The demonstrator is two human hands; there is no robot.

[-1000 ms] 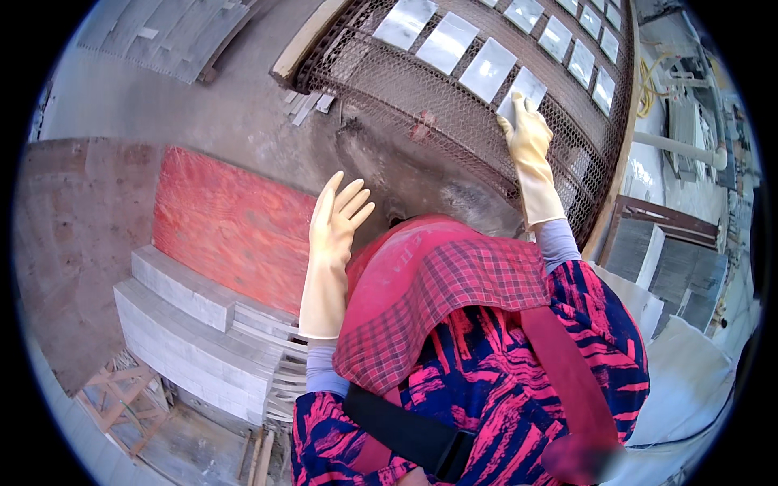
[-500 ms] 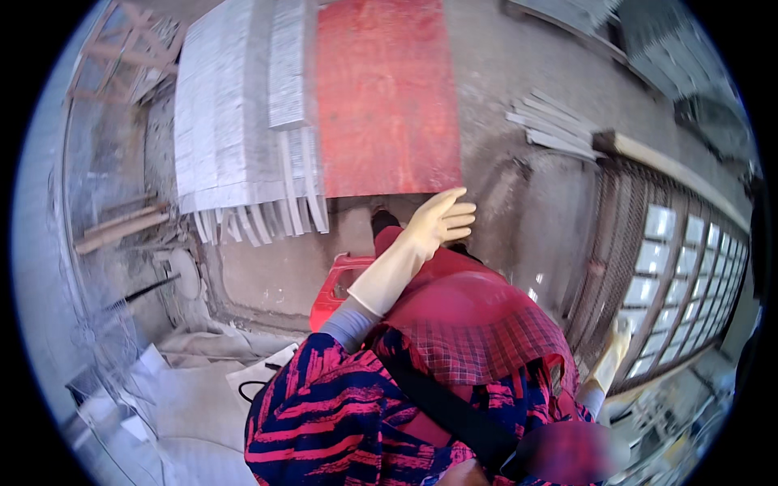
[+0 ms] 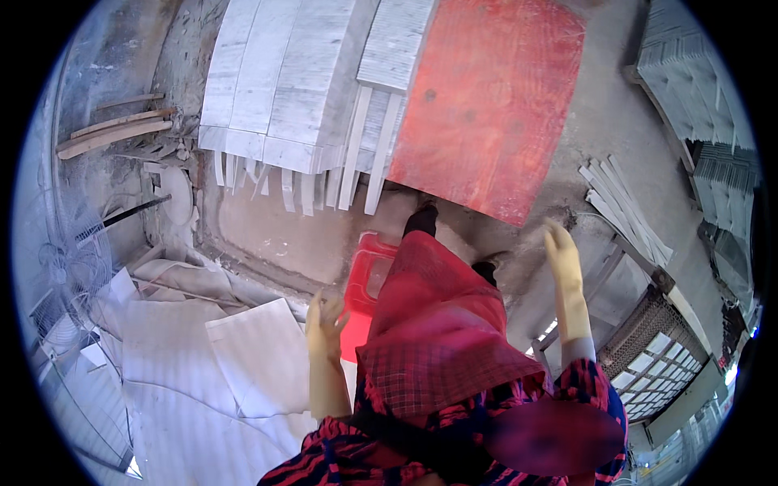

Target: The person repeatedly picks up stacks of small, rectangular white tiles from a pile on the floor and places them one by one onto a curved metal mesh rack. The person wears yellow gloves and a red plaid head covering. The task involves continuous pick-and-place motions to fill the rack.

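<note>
Both my hands wear long cream rubber gloves and hold nothing that I can see. My left hand (image 3: 326,322) is raised beside the red plastic stool (image 3: 362,279), its fingers apart and a little bent. On the other side of my body, my right hand (image 3: 561,247) reaches forward in the air with its fingers stretched out. It is nearest to the low corner of a red board (image 3: 490,105). Left of that board lie stacks of pale grey strips and slabs (image 3: 300,89), with several thin strips sticking out at the near end.
A mesh-topped frame (image 3: 640,324) with rows of white tiles stands at the right. Loose pale strips (image 3: 620,206) lie on the floor near it. Large white sheets (image 3: 263,356) and a fan (image 3: 69,263) are at the left. More stacked slabs (image 3: 689,89) stand far right.
The view has swung left, away from the tile frame. My left hand has moved from in front of me to beside the stool. My right hand has come from the tile frame to my front.
</note>
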